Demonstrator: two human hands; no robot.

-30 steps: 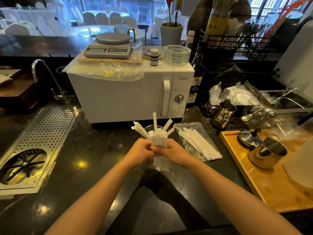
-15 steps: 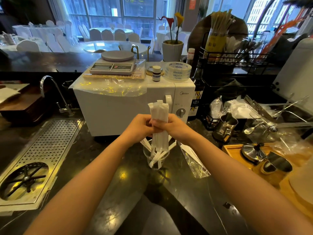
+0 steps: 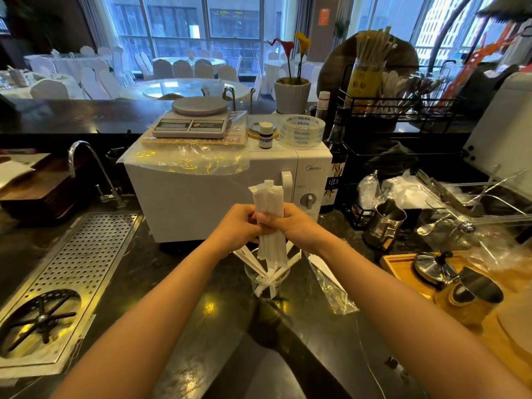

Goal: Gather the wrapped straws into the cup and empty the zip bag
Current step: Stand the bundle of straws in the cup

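A bundle of white wrapped straws [image 3: 269, 197] stands upright, gripped on both sides by my left hand [image 3: 236, 226] and my right hand [image 3: 299, 227]. The bundle's lower ends hang just above a clear cup [image 3: 266, 279] on the dark counter. The cup holds several wrapped straws that lean outward over its rim. A clear zip bag [image 3: 331, 280] lies on the counter to the right of the cup, with a few wrapped straws still inside.
A white microwave [image 3: 218, 197] stands right behind the cup, with a scale, small bottle and tape roll on top. A perforated drain tray [image 3: 69, 272] and tap sit left. A steel jug [image 3: 384, 223] and wooden tray [image 3: 408, 272] with metal cups sit right.
Both hands lifted the straw bundle from counter height up over the cup and squared its ends; since half a second ago they hold nearly still.
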